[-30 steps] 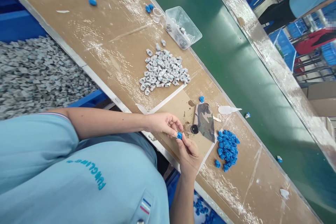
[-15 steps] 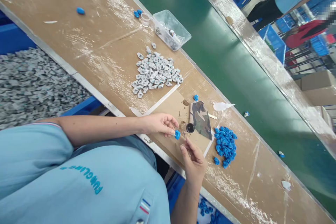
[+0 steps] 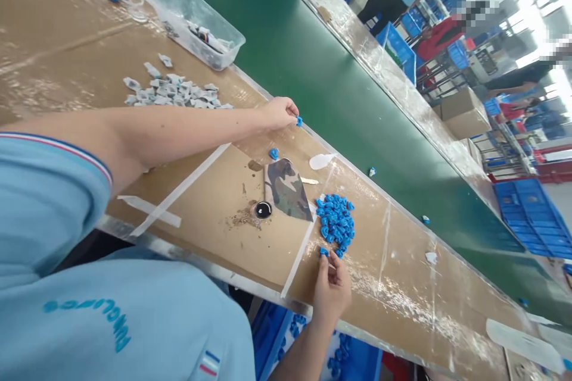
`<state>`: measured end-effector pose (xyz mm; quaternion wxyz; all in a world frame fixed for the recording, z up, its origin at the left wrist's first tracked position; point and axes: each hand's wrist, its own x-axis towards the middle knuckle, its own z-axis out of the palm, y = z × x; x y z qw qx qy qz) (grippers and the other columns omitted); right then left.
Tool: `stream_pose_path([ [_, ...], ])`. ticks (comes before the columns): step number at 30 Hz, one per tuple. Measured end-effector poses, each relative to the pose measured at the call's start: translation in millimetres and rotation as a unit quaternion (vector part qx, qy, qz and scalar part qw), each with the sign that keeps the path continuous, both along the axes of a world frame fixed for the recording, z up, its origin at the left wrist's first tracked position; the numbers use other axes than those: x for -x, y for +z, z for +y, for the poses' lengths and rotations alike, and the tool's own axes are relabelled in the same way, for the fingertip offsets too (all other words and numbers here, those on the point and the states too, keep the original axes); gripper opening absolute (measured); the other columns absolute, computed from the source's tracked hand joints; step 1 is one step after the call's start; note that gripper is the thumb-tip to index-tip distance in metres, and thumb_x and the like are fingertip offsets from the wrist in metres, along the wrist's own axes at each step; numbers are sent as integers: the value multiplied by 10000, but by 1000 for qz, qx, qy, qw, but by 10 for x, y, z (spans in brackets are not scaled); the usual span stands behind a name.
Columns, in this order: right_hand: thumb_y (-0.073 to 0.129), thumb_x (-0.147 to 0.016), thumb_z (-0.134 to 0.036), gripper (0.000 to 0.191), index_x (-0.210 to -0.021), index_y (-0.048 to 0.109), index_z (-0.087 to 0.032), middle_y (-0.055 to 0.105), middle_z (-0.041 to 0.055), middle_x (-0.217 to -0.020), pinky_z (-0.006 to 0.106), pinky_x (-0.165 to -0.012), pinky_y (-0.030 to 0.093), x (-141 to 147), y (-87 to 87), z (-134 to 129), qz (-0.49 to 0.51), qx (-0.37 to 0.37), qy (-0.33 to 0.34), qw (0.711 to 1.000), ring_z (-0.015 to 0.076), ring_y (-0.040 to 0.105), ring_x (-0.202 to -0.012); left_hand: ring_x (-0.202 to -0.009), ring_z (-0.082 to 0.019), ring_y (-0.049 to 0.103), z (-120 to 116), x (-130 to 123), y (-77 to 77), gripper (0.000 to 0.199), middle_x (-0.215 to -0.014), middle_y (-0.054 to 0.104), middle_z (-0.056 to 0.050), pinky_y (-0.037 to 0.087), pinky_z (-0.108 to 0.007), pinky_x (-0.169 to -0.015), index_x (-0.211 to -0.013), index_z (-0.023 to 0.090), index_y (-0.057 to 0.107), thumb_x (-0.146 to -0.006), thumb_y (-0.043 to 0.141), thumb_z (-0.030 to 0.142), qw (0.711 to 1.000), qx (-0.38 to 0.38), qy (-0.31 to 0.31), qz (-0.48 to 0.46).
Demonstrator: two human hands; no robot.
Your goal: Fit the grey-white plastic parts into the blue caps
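Observation:
My left hand [image 3: 279, 114] is stretched out to the table's far edge beside the green belt, pinching a small blue plastic piece [image 3: 299, 121] at its fingertips. My right hand [image 3: 333, 289] is at the near side of a heap of blue plastic pieces [image 3: 336, 221], thumb and fingers closed on one loose blue piece [image 3: 324, 252]. Between the hands lie a camouflage cloth [image 3: 288, 190] and a small round pot of black liquid [image 3: 263, 209], with brown stains around it. A pile of grey pieces [image 3: 179, 92] is partly hidden behind my left forearm.
A clear plastic tub [image 3: 196, 27] stands at the far left edge of the table. The green conveyor belt [image 3: 286, 59] runs along the far side, carrying a few small pieces. Blue bins [image 3: 357, 357] sit below the near edge. Other people are beyond the belt.
My left hand has moved from beside the black pot out to the belt edge with a blue piece. My right hand has moved to the blue heap. The view has shifted right.

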<state>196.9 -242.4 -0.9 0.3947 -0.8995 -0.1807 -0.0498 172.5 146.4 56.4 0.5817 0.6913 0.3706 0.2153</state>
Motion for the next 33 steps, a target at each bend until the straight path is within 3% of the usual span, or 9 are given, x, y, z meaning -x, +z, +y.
stream_pose_path([
  [3, 642, -761, -457, 360, -935, 697, -146, 683, 112, -859, 310, -667, 522, 87, 82, 4, -20, -30, -26, 999, 184, 630, -704, -602, -78, 464, -6, -151, 41, 152, -667, 526, 7, 359, -249, -643, -859, 104, 599, -724, 640, 48, 998, 67, 16, -10],
  [5, 657, -766, -419, 307, -928, 695, -161, 687, 105, -875, 305, -676, 526, 149, 147, -10, 1, -71, -22, 997, 188, 639, -738, -617, -75, 475, -72, -51, 97, 105, -681, 534, 0, 367, -258, -667, -844, 108, 601, -755, 622, 58, 991, 123, -11, -49],
  [10, 685, -763, -341, 241, -935, 693, -172, 691, 89, -871, 299, -610, 545, 307, 330, 172, 51, -149, 41, 987, 196, 651, -737, -630, -89, 510, -417, 667, 349, 128, -740, 593, -16, 409, -279, -676, -826, 140, 617, -722, 691, 142, 961, 232, -125, -84],
  [14, 673, -783, -268, 264, -1039, 673, -203, 680, 73, -883, 288, -599, 554, 481, 514, 613, 25, -167, 190, 967, 164, 636, -708, -596, -93, 526, -828, 1158, 474, 226, -707, 613, -7, 407, -248, -582, -821, 132, 618, -647, 744, 201, 932, 297, -187, -87],
  [17, 626, -819, -214, 370, -1187, 603, -239, 669, 74, -968, 271, -618, 559, 625, 619, 928, -16, -153, 305, 940, 138, 637, -714, -594, -90, 537, -1076, 1305, 434, 227, -674, 605, 5, 402, -225, -555, -786, 124, 601, -627, 745, 198, 916, 341, -197, -72],
  [19, 602, -837, -197, 386, -1219, 584, -250, 671, 79, -1004, 268, -637, 561, 694, 642, 1054, -50, -132, 334, 932, 142, 650, -750, -585, -83, 536, -1175, 1345, 389, 205, -644, 595, 16, 401, -213, -549, -759, 122, 590, -624, 735, 172, 909, 367, -189, -63],
  [23, 597, -842, -188, 306, -1138, 647, -251, 693, 75, -984, 291, -685, 564, 747, 597, 1101, -86, -108, 334, 932, 174, 668, -837, -553, -68, 530, -1258, 1403, 340, 190, -589, 581, 35, 402, -200, -555, -727, 124, 579, -611, 729, 129, 887, 422, -177, -57],
  [33, 609, -835, -158, 291, -1116, 655, -217, 696, 70, -947, 285, -702, 576, 784, 509, 1008, -96, -128, 343, 926, 157, 671, -826, -519, -67, 506, -1379, 1427, 182, 187, -540, 595, 13, 371, -206, -558, -676, 96, 641, -531, 756, 122, 843, 511, -153, -70],
])
